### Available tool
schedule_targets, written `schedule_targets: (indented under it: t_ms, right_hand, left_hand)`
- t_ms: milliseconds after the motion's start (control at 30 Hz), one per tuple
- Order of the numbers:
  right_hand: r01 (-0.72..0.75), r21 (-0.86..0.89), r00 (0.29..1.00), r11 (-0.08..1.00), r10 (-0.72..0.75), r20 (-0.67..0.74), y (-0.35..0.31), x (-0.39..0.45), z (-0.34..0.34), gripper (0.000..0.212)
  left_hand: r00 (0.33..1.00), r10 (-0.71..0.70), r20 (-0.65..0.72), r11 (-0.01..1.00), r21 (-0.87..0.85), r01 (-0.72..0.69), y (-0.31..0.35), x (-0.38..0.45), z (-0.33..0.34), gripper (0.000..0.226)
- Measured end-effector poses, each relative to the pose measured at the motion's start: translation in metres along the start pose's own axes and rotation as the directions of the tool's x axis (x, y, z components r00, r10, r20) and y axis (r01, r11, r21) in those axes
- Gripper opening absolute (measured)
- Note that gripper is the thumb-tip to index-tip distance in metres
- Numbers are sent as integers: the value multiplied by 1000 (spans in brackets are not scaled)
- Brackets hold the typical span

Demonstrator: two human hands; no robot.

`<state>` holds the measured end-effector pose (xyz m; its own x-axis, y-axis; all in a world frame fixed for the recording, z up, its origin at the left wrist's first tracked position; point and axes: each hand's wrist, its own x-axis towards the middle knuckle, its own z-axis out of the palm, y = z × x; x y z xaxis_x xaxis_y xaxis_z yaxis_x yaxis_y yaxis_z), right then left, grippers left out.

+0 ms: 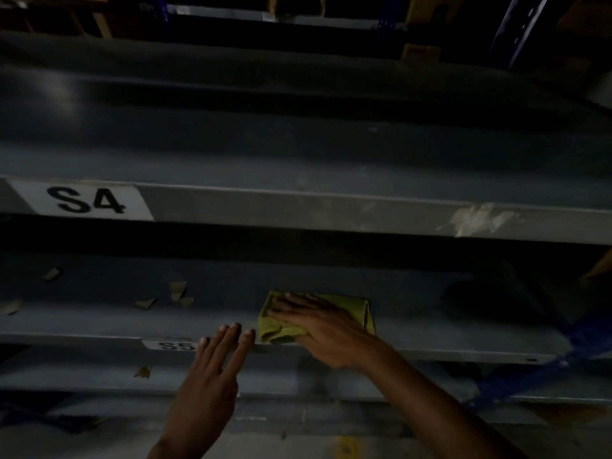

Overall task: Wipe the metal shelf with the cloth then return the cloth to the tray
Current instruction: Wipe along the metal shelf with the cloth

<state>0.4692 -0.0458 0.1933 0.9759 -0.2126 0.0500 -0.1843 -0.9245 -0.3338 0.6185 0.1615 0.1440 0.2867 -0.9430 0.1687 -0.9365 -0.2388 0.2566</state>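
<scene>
Soft, matt green cloth (318, 318) lies on smooth grey painted metal shelf (430, 326), faintly glossy.

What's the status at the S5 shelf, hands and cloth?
Right hand flat, pressing the green cloth on the shelf. Left hand open, fingertips at the shelf's front edge. Leaf scraps lie left of the cloth.

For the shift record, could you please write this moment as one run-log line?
step: wiping | right hand: flat on green cloth on S5 shelf | left hand: open, fingertips at shelf edge | scraps left of cloth
</scene>
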Motion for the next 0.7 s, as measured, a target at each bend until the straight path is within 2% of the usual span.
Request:
schedule_targets:
  t_ms: [67,167,267,367,600,700]
  right_hand:
    - [-70,-18,998,997,70,-4,15,5,-1,57]
    - [-204,-30,975,978,201,-98,33,23,-1,60]
    - [-262,16,960,965,263,-98,35,49,-3,54]
    - [-251,-9,963,968,249,-103,30,63,-2,53]
    - [-115,-129,992,985,106,-71,20,40,11,57]
    - [-98,-88,994,991,93,-54,9,28,10,55]
  left_hand:
    - [1000,-1,5,999,-46,1,-3,-1,-1,116]
    - [1000,-5,-2,997,-82,5,-4,-1,0,103]
    - [1000,-18,8,991,-129,19,-4,-1,2,102]
    - [1000,-16,4,988,-151,17,-3,0,-2,109]
    - [999,30,28,990,-137,-26,-10,-1,-6,109]
    - [998,56,8,988,-142,-54,-12,-2,-11,104]
